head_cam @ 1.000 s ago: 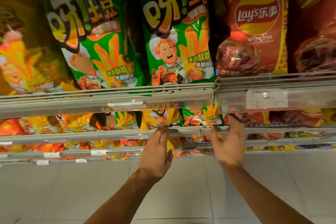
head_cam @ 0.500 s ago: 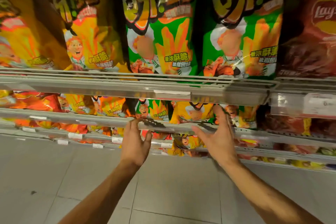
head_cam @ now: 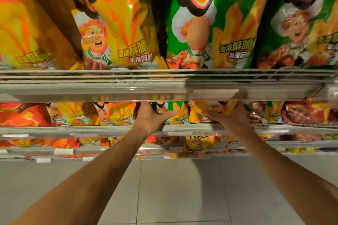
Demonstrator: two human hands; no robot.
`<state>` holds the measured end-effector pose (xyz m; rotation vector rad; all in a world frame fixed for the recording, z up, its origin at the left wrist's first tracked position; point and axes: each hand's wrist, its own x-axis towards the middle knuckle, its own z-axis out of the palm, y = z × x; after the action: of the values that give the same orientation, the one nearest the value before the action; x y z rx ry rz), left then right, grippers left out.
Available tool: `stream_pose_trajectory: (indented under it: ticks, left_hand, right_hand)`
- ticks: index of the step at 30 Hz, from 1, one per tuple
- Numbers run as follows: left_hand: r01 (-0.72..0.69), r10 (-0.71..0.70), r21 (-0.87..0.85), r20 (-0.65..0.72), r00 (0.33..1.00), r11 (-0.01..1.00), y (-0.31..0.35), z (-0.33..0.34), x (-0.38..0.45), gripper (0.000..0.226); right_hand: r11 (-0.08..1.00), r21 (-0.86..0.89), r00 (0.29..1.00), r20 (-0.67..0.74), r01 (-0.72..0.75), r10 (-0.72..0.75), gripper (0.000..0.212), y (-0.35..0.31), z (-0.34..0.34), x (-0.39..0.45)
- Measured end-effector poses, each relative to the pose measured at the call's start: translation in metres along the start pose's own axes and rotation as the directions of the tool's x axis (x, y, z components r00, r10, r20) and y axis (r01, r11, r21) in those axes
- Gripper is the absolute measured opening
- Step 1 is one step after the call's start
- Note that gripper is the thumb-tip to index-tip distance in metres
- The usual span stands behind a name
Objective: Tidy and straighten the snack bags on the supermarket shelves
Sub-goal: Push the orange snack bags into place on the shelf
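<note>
Glossy yellow and green foil snack bags fill the head view, standing in rows on grey metal supermarket shelves. On the upper shelf (head_cam: 91, 89) a large yellow bag with a cartoon chef (head_cam: 117, 29) stands beside a large green bag of the same brand (head_cam: 215, 29), with another green bag (head_cam: 300, 29) at the right edge. That shelf's front rail juts out over the shelf below and hides the tops of the smaller bags there, along with most of both hands' fingers.

On the middle shelf (head_cam: 54, 130) both bare arms reach up and forward from the bottom corners. The left hand (head_cam: 151, 117) sits at a small green bag (head_cam: 180, 113), thumb stretched rightward across the bag's lower front; its fingers go up behind the rail, so their curl cannot be told. The right hand (head_cam: 232, 117) grips a small yellow bag (head_cam: 210, 113) just beside the green one, thumb pressed over its front. Pale floor tiles (head_cam: 173, 188) lie below.
</note>
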<state>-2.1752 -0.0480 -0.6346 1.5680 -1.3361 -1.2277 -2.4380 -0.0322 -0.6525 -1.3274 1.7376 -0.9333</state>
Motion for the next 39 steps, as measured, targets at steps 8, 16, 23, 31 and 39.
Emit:
stream_pose_trajectory:
  ticks: [8,16,23,31,39]
  left_hand:
    - [0.094,-0.088,-0.039,0.124,0.988,0.995,-0.007,-0.009,0.013,0.025]
    - [0.142,-0.136,-0.074,0.086,0.987,0.987,-0.003,-0.009,0.013,0.023]
    - [0.083,-0.083,-0.093,0.010,0.997,0.992,0.010,-0.007,-0.002,0.026]
    - [0.046,-0.044,-0.107,0.022,0.999,0.993,0.035,0.033,-0.015,0.024]
    - [0.021,-0.023,-0.096,-0.022,0.999,0.995,0.044,0.072,-0.025,0.026]
  right_hand:
    - [0.989,0.081,0.988,-0.107,0.120,-0.112,0.066,-0.007,0.007,-0.011]
    - [0.986,0.129,0.992,-0.078,0.107,-0.097,0.075,-0.023,0.016,-0.030]
    - [0.988,0.145,0.998,-0.035,-0.049,0.055,0.078,-0.005,0.014,-0.058]
    - [0.963,0.240,0.963,-0.208,-0.121,0.173,0.066,0.044,-0.032,-0.097]
    - [0.958,0.242,0.927,-0.300,-0.155,0.226,0.075,0.075,-0.081,-0.121]
